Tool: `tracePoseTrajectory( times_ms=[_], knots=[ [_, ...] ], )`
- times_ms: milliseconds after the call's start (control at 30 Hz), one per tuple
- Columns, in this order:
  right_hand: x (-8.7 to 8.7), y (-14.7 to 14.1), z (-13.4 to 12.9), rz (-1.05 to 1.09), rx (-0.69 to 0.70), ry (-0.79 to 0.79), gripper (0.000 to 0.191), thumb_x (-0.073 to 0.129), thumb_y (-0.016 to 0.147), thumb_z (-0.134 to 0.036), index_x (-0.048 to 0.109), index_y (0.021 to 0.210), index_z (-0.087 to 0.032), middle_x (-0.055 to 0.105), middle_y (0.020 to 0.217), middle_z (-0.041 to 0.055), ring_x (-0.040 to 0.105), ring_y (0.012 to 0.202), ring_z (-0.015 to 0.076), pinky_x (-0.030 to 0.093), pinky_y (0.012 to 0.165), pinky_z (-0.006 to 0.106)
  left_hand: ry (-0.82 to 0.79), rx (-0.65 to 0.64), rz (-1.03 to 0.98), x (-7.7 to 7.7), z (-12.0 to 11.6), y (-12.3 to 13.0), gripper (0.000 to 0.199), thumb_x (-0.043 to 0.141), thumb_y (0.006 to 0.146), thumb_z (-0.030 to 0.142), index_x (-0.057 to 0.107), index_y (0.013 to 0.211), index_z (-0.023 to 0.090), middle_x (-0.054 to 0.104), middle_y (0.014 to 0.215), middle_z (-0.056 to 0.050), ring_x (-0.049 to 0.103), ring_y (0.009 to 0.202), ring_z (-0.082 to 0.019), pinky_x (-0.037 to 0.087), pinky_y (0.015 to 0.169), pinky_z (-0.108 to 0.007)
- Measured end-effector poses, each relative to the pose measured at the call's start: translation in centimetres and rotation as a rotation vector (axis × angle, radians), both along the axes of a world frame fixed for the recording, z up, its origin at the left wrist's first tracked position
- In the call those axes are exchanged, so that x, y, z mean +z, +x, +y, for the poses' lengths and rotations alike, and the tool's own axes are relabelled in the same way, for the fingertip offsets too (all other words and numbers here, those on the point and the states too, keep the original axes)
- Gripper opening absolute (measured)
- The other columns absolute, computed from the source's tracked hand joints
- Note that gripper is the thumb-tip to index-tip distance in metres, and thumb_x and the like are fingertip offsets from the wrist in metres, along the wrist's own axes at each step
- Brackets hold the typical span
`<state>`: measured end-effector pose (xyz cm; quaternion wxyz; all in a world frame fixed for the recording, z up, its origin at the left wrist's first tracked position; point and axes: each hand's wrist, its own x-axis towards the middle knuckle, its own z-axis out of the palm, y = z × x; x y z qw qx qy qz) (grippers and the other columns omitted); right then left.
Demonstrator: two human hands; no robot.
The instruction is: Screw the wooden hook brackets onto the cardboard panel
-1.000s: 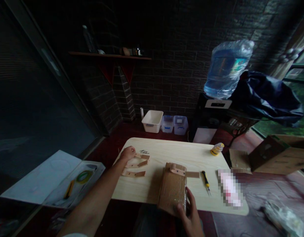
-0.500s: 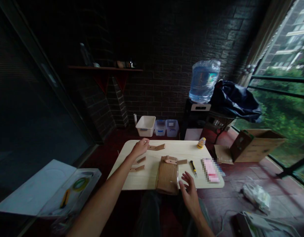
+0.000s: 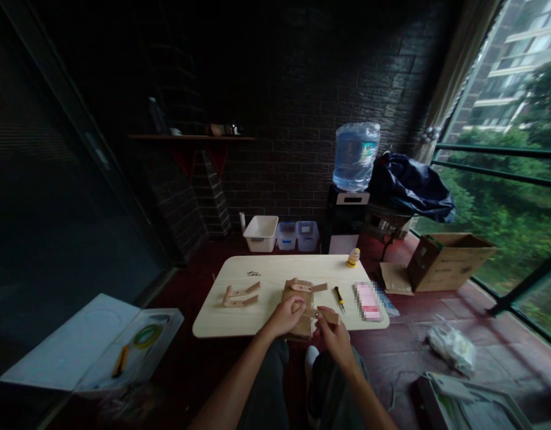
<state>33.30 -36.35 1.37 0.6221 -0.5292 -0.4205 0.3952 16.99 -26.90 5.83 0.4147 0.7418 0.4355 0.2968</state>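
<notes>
My left hand (image 3: 284, 316) is closed round the left end of a flat wooden strip (image 3: 332, 318), above a cardboard block (image 3: 305, 327). My right hand (image 3: 335, 340) pinches the same strip nearer its right end, where a small dark spot shows by the fingertips. Whether a screw is held there is too small to tell. On the block's far end lies a joined wooden piece (image 3: 304, 287) with an arm reaching right. Further left stands a U-shaped wooden assembly (image 3: 239, 303) with two arms. A black-and-yellow screwdriver (image 3: 339, 298) rests right of the block.
Small dark screws (image 3: 253, 274) lie at the back of the pale table (image 3: 279, 264). A yellow-capped bottle (image 3: 353, 258) and a blurred pink item (image 3: 368, 301) are on its right side. An open white case (image 3: 154, 340) sits at left, a cardboard box (image 3: 449, 263) at right.
My left hand has brought the wooden strip from the back left of the table to the cardboard block. My right hand, open before, has closed on it. The view has shifted slightly.
</notes>
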Motion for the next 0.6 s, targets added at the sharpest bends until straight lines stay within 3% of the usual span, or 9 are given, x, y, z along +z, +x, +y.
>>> tracePoseTrajectory(
  times_ms=[167,267,433,600],
  knots=[
    [-0.2,1.6,-0.8,0.070,0.076,-0.066,0.061,0.068,0.078,-0.067,0.063,0.117,-0.020,0.073,0.075,0.0038,0.069,0.063,0.0245,0.056,0.056,0.036,-0.037,-0.110,-0.047,-0.7,-1.6,-1.0,0.044,0.072,0.076,0.039,0.066,0.117,0.023,0.073,0.114,-0.005,0.069,0.104,-0.024,0.055,0.092,-0.035],
    [-0.5,1.9,-0.9,0.105,0.130,-0.093,0.060,0.068,0.078,-0.067,0.064,0.114,-0.020,0.074,0.074,0.0041,0.069,0.061,0.0247,0.056,0.056,0.037,-0.102,-0.092,-0.098,-1.1,-1.6,-1.7,0.044,0.071,0.077,0.036,0.064,0.118,0.021,0.073,0.115,-0.008,0.070,0.104,-0.024,0.056,0.091,-0.036],
    [-1.0,2.2,0.0,0.169,0.229,-0.086,0.056,0.067,0.081,-0.064,0.063,0.113,-0.019,0.075,0.078,0.0055,0.070,0.063,0.0232,0.057,0.059,0.038,-0.114,-0.028,-0.083,-1.8,0.3,-2.8,0.037,0.069,0.079,0.037,0.067,0.111,0.020,0.075,0.110,-0.007,0.070,0.103,-0.024,0.055,0.093,-0.036],
    [-2.0,2.8,2.0,0.157,0.164,-0.144,0.059,0.074,0.073,-0.066,0.065,0.105,-0.017,0.074,0.077,0.0052,0.068,0.059,0.0192,0.055,0.057,0.032,-0.127,0.028,-0.079,-3.4,2.9,-3.7,0.038,0.071,0.075,0.034,0.068,0.110,0.018,0.075,0.110,-0.008,0.070,0.104,-0.024,0.054,0.096,-0.036]
  ],
)
